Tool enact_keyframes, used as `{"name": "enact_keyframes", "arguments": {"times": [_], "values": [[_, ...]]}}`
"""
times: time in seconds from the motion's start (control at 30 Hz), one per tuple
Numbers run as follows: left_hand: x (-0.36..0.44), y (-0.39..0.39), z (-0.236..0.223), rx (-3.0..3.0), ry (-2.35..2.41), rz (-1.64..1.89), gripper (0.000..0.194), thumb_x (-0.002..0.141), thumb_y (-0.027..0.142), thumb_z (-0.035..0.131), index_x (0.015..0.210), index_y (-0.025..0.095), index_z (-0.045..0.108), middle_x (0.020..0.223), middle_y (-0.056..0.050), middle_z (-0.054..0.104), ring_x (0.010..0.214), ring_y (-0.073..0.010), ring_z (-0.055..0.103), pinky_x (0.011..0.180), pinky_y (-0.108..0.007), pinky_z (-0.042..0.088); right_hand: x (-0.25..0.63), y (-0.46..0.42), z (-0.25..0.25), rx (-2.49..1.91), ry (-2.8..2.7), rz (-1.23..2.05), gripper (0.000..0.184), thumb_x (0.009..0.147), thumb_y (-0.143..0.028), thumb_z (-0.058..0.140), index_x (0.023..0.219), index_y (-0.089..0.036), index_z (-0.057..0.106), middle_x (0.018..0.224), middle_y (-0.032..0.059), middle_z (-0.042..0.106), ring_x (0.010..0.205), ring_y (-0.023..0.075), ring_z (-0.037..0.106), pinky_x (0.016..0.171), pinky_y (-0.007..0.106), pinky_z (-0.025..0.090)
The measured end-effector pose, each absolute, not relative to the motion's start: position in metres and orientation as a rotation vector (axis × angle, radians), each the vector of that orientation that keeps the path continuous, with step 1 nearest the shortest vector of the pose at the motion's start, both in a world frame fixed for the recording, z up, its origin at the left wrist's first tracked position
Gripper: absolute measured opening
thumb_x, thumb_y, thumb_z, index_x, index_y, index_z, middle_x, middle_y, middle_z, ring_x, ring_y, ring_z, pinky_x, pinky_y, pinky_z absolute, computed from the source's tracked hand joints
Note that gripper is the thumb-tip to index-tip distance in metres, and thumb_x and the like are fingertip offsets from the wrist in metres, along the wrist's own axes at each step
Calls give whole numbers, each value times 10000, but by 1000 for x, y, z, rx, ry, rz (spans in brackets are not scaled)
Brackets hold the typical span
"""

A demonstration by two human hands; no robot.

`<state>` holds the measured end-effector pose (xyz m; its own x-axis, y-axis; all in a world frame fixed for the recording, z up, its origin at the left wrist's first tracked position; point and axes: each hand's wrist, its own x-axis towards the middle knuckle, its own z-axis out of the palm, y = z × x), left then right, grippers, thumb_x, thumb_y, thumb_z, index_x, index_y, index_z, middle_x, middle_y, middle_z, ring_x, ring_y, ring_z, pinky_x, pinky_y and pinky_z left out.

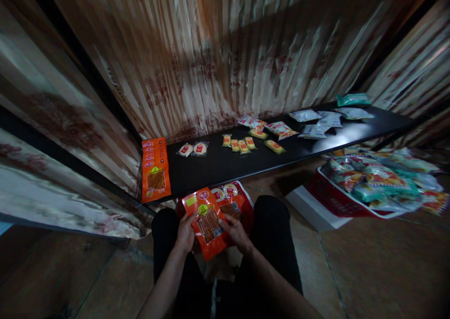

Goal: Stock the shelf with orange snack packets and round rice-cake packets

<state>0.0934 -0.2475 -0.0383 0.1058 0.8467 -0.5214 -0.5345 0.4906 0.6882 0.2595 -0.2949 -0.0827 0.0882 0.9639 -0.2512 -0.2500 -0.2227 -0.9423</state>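
The left hand (pixel 185 235) and right hand (pixel 237 234) gripped an orange packet (pixel 207 223) by opposite edges, in front of the black shelf (pixel 197 174). Overlapping orange pouches (pixel 155 162) lay on the shelf's left end.

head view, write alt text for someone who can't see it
The left hand and right hand hold an orange packet over a basket between the knees. Ahead, a black shelf bears small snack packs; a second basket, heaped with bags, is at right.
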Motion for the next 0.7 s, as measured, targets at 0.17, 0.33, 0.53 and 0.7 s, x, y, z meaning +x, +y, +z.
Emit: {"name": "enact_keyframes", "arguments": {"times": [0.17, 0.33, 0.53, 0.7], "values": [[95, -250, -35, 352, 1043, 1051, 340, 571, 165, 737, 894, 156, 631, 819, -50, 723, 820, -225, 683, 772, -333, 520, 262, -296, -76, -1113, -598, 1535, 365, 622, -480, 760, 840, -194, 699, 770, 23, 705, 694, 204, 627, 755, 371, 468], [96, -251, -28, 351, 1045, 1049, 339, 551, 140, 728, 874, 162, 626, 825, -44, 724, 791, -218, 683, 772, -336, 516, 261, -295, -73, -1022, -524, 1590, 392, 605, -457, 780, 887, -196, 703, 792, 30, 717, 721, 212, 643, 804, 393, 461], [98, -253, -22, 348, 1056, 1078, 362, 548, 142, 712, 900, 164, 634, 877, -48, 724, 871, -224, 669, 834, -347, 489, 261, -295, -73, -936, -479, 1663, 364, 637, -413, 772, 928, -207, 698, 814, 21, 721, 724, 203, 649, 830, 401, 453], [96, -256, -23, 352, 1047, 1068, 379, 542, 175, 731, 910, 166, 638, 893, -50, 722, 922, -225, 654, 874, -350, 465, 261, -294, -77, -920, -479, 1675, 327, 646, -395, 768, 903, -207, 699, 789, 17, 720, 701, 184, 640, 799, 379, 460]]}}
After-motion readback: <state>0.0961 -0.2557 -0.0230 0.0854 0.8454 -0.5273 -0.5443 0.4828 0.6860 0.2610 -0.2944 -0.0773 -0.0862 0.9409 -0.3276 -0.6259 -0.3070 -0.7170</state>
